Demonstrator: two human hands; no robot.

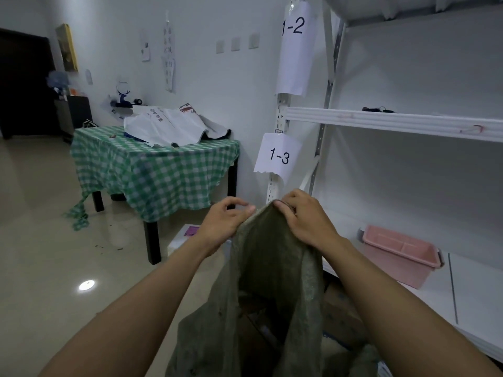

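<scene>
While both hands hold its top edge up at the centre of the frame, the dull grey-green woven sack [272, 268] hangs from there to the bottom edge, limp and creased, with small dark specks on its lower folds. Its mouth gapes toward the camera; the inside is dark, and what lies in it cannot be made out. The left hand [228, 221] pinches the sack's rim between thumb and curled fingertips. The right hand [307, 221] grips the same rim just beside it, fingers folded over the cloth.

On the upright of the white metal shelving [394, 122] at the right hang two white paper sheets: the upper one [294, 47] reads "1-2", the lower one [279, 156], with a torn bottom edge, reads "1-3". At the left centre stands a dark-legged table under a green-and-white checked cloth [152, 170], bearing a white plastic bag [168, 126] with print too small to read.

At the right, a pale pink rectangular plastic tub [400, 254] sits on the lowest shelf; a partition shows inside it. A brown cardboard box [343, 311] sits under that shelf, behind the sack.
</scene>
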